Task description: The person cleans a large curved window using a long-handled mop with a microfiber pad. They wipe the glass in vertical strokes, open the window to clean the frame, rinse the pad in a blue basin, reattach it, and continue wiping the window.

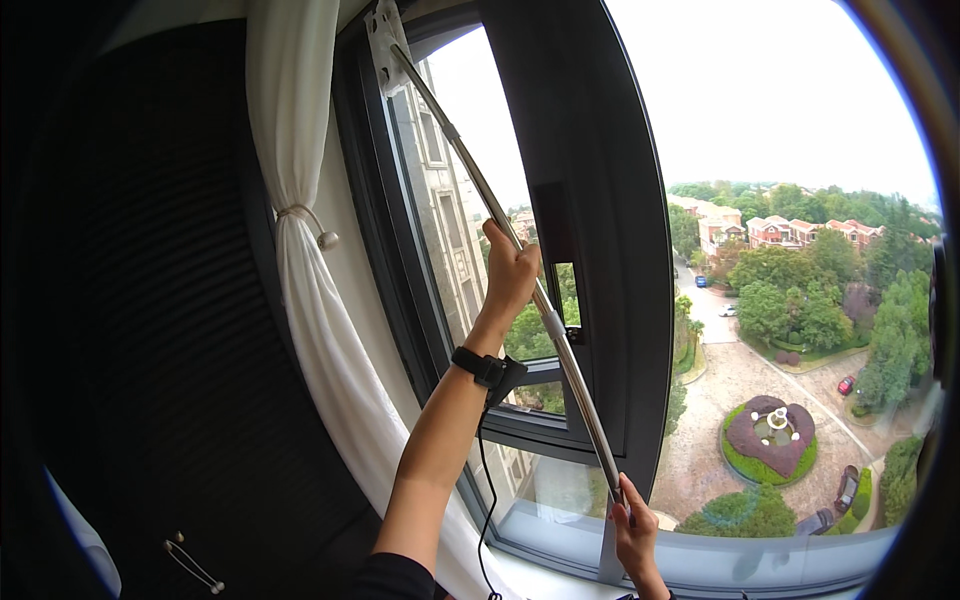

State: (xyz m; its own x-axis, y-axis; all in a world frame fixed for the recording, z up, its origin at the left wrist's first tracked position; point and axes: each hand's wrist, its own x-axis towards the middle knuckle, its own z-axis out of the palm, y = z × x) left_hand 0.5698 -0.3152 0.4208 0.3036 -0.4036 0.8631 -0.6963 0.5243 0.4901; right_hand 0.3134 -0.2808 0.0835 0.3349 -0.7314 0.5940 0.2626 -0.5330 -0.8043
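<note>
A long metal telescopic pole slants from the lower right up to the top left, in front of the window. My left hand is closed round its middle, the arm stretched upward. My right hand grips the pole near its lower end. At the top, a flat mop head with a white cloth lies against the upper left part of the dark window frame. A black band with a small device sits on my left wrist, and a thin black cable hangs down from it.
A white curtain, gathered by a tieback, hangs left of the window. Farther left is a dark ribbed surface. A light window sill runs below. Through the glass show a courtyard, trees and buildings.
</note>
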